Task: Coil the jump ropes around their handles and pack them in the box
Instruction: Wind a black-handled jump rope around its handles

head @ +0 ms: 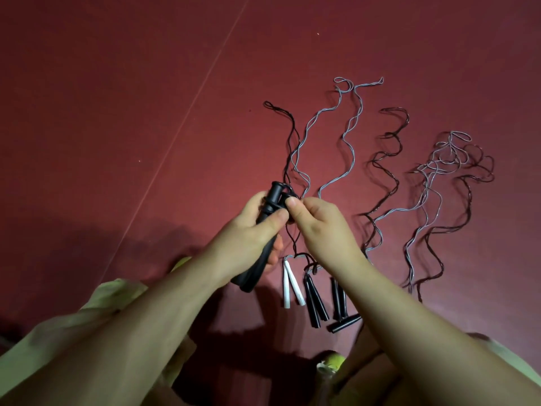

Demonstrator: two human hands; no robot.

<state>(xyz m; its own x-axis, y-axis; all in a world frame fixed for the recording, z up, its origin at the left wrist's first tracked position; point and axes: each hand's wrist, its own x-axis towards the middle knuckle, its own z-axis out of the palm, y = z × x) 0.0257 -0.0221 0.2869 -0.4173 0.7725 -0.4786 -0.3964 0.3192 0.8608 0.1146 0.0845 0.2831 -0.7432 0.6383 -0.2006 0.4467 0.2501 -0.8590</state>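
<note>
My left hand [251, 230] grips a pair of black jump rope handles [272, 200] held together, their tops pointing away from me. Its thin black rope [288, 148] runs from the handle tops out over the red floor. My right hand [319, 227] pinches that rope right beside the handle tops. Below my hands lie other handles: a white pair [289, 284], a black pair [314, 300] and more black handles [339, 300]. Their grey ropes [348, 139] and black ropes [386, 159] snake away across the floor. No box is in view.
A tangled bunch of grey and black rope [450, 162] lies at the right. A pale seam line [187, 121] crosses the red floor [117, 83] diagonally. My knees in light green cloth [111, 294] are at the bottom edge.
</note>
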